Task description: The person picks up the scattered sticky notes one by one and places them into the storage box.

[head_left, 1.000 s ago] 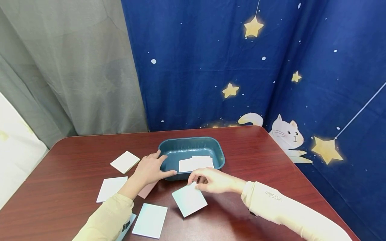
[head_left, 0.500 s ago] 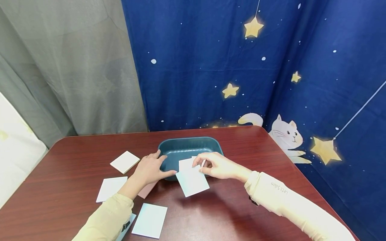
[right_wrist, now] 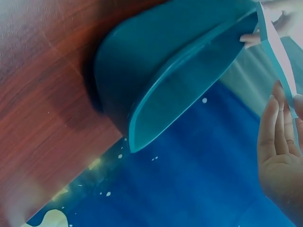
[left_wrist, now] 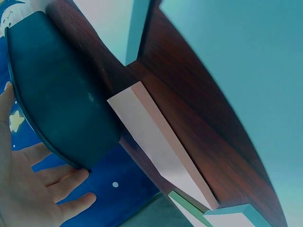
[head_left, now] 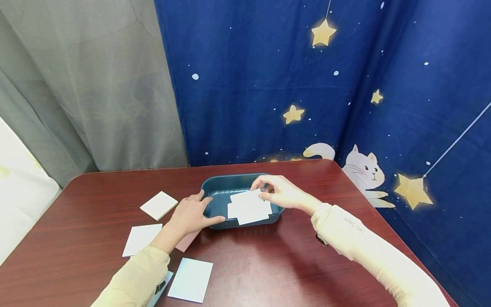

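Observation:
Over a dark teal plastic bin [head_left: 218, 186], my right hand [head_left: 281, 192] pinches a light blue square sticky-note pad [head_left: 251, 215] by one corner. The right wrist view shows the pad [right_wrist: 277, 54] tilted, its thin teal edge facing the camera, above the bin's rim. Beneath it lie whitish pads [head_left: 231, 210] in the bin, mostly covered by the held pad in the head view. My left hand [head_left: 192, 215] rests at the bin's left end with thumb and fingers spread along the rim; the left wrist view shows these fingers straight against the bin wall [left_wrist: 57, 80].
Left of the bin on the brown table [head_left: 103, 204] lie a cream pad [head_left: 158, 206] and a white pad [head_left: 142, 240]. A pink pad [head_left: 186, 241] sits beside my left wrist, a pale blue one [head_left: 191, 280] nearer, another blue pad [head_left: 163, 290] partly under the forearm. Curtains hang behind.
My right hand has carried the light blue pad up and away from me, from in front of the bin to over it. The left hand stays at the rim.

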Demonstrator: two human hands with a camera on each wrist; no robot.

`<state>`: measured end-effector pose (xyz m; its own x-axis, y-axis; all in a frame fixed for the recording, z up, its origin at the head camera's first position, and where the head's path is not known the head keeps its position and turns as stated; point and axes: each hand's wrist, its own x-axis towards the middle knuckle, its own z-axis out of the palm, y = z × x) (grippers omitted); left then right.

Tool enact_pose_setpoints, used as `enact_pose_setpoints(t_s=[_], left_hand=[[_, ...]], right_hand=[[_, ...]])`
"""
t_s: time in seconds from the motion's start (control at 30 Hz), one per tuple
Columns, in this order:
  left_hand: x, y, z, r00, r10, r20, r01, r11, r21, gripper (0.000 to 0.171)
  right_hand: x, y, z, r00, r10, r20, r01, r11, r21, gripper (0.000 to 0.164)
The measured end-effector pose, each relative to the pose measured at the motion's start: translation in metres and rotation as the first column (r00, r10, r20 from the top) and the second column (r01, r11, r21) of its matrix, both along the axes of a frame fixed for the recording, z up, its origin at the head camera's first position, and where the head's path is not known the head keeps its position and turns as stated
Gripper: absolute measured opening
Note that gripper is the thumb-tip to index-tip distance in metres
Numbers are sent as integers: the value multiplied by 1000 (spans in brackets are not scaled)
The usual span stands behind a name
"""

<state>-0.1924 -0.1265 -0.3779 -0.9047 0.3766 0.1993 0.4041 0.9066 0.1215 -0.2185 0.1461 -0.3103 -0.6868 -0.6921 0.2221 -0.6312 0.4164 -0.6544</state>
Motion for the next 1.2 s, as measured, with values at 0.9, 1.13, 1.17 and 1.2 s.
enact_pose_setpoints(t_s=[0.9,1.13,1.17,1.2], left_hand=[[0,0,-1,1000,1,9,-1,1000,4,84],[-1,0,-1,1000,6,5,-6,1000,-3,85],[-1,0,-1,1000,6,6,-6,1000,-1,85],[-1,0,-2,1000,7,7,-7,1000,0,85]], right_hand=[[-36,-3,-14,985,-163,-59,163,987,-2,18],[-40,-8,-24,983,-178,-43,179,984,5,17],[-41,-9,-25,982,-181,-44,182,983,11,17],[-41,-10,-27,982,-183,-42,184,983,15,17]])
